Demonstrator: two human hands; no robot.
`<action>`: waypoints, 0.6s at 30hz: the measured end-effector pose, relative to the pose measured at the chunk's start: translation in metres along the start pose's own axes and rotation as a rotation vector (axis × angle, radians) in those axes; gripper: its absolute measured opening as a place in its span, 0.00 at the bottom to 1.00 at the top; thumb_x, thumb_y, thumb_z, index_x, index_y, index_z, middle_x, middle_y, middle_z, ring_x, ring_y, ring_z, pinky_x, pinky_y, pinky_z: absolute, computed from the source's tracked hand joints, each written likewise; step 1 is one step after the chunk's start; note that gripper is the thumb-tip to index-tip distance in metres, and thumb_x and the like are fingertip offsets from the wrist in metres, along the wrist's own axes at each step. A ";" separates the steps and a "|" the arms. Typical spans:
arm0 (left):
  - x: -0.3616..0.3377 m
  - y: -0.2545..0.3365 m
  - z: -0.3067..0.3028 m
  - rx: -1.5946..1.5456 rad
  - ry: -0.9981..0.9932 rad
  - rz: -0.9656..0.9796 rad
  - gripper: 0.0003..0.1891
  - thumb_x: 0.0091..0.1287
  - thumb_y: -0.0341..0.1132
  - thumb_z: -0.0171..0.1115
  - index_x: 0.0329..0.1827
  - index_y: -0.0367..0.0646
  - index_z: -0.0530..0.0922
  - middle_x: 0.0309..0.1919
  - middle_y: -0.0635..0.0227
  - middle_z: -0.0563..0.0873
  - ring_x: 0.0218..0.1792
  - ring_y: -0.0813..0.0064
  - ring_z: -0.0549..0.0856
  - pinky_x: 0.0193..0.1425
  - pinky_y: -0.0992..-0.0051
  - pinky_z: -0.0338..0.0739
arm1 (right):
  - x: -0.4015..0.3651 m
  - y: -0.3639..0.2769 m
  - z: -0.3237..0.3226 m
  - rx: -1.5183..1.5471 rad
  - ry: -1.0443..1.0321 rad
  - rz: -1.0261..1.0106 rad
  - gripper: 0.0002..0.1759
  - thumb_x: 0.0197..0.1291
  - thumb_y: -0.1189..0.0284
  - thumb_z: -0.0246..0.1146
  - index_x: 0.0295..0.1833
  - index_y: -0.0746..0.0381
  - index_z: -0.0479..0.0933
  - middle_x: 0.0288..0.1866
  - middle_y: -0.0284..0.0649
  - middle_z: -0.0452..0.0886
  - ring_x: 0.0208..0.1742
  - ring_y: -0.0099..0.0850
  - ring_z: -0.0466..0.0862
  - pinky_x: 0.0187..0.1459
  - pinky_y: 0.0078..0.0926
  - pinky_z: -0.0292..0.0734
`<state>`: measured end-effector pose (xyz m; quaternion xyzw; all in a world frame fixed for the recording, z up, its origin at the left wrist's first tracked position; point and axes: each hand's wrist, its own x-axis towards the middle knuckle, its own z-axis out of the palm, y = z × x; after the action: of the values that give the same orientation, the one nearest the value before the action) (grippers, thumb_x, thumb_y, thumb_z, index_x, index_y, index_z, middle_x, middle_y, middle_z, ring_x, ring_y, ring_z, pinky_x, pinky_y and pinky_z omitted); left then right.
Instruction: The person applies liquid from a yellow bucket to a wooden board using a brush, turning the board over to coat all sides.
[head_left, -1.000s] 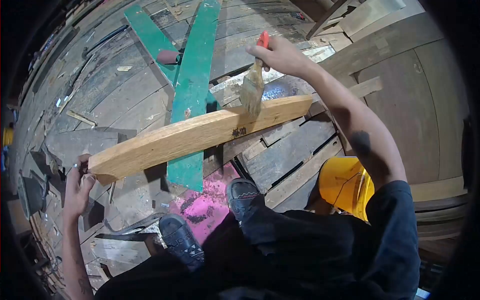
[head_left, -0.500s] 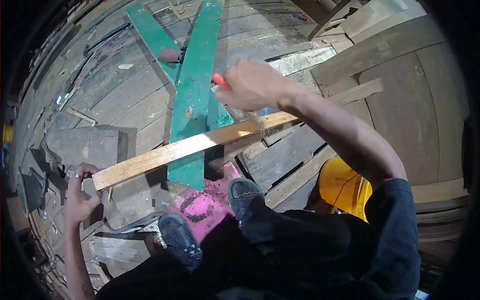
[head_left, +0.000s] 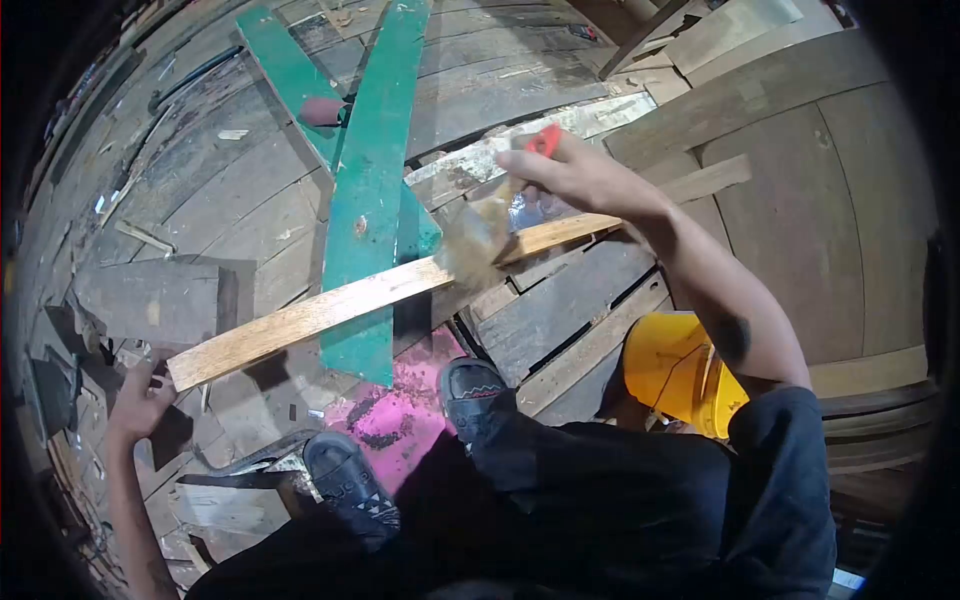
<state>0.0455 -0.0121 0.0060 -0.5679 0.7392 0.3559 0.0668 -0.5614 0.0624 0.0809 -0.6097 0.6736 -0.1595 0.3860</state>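
A long pale wooden strip lies slantwise across green boards. My left hand is at its near left end, fingers curled against the end of the wood. My right hand is closed round the red handle of a paintbrush. The brush's pale bristles are smeared by motion and overlap the middle of the strip. Beyond my right hand, the far end of the strip passes under my forearm. A dull pink piece rests by the green boards.
A yellow bucket stands at my right knee. Between my shoes lies a dirty pink sheet. A wooden block is near my left hand, and wooden panels lie on the right. Scraps litter the plank floor.
My right hand has moved right, tilting the brush so its bristles now sweep over the middle of the strip. My left hand stays by the strip's end. The view has shifted slightly.
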 end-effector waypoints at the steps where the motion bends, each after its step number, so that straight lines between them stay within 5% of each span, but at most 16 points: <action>1: 0.007 -0.013 -0.001 0.038 -0.111 -0.002 0.27 0.61 0.33 0.63 0.65 0.37 0.75 0.48 0.53 0.85 0.50 0.60 0.85 0.56 0.66 0.79 | -0.005 0.027 -0.011 -0.066 0.055 0.073 0.27 0.71 0.49 0.61 0.34 0.64 0.79 0.26 0.32 0.77 0.31 0.25 0.77 0.35 0.30 0.73; 4: 0.005 -0.045 0.010 0.255 -0.123 -0.030 0.26 0.61 0.34 0.64 0.65 0.36 0.77 0.49 0.50 0.85 0.50 0.57 0.86 0.55 0.64 0.80 | -0.038 0.085 -0.034 -0.170 0.374 0.066 0.29 0.69 0.48 0.61 0.37 0.67 0.80 0.28 0.38 0.81 0.32 0.30 0.78 0.39 0.33 0.75; 8: 0.005 -0.050 0.015 0.318 -0.152 -0.108 0.24 0.61 0.37 0.66 0.59 0.35 0.79 0.46 0.47 0.86 0.46 0.52 0.87 0.54 0.63 0.81 | -0.067 0.157 -0.073 -0.421 0.357 0.236 0.27 0.69 0.48 0.60 0.40 0.66 0.80 0.31 0.50 0.84 0.35 0.41 0.84 0.42 0.39 0.78; 11: 0.003 -0.023 0.015 0.273 -0.162 -0.117 0.24 0.61 0.37 0.65 0.59 0.36 0.78 0.46 0.48 0.86 0.47 0.51 0.87 0.55 0.62 0.81 | -0.079 0.165 -0.078 -0.785 0.384 0.326 0.22 0.70 0.51 0.59 0.40 0.60 0.80 0.36 0.59 0.85 0.43 0.59 0.85 0.45 0.53 0.79; 16: 0.008 -0.009 0.021 0.241 -0.193 -0.109 0.30 0.63 0.36 0.63 0.71 0.42 0.75 0.61 0.48 0.84 0.64 0.51 0.83 0.67 0.63 0.77 | -0.066 0.163 -0.058 -0.901 0.397 0.256 0.19 0.72 0.52 0.56 0.45 0.57 0.80 0.35 0.57 0.86 0.41 0.59 0.86 0.46 0.55 0.80; 18: 0.011 -0.013 0.024 0.270 -0.200 -0.090 0.30 0.63 0.37 0.64 0.71 0.42 0.75 0.65 0.48 0.82 0.66 0.49 0.81 0.71 0.62 0.74 | -0.051 0.152 -0.039 -0.656 0.304 0.284 0.19 0.71 0.53 0.57 0.45 0.58 0.80 0.33 0.57 0.85 0.40 0.59 0.86 0.45 0.54 0.81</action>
<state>0.0460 -0.0077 -0.0228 -0.5481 0.7438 0.3046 0.2316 -0.6971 0.1317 0.0183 -0.5708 0.8161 0.0309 0.0844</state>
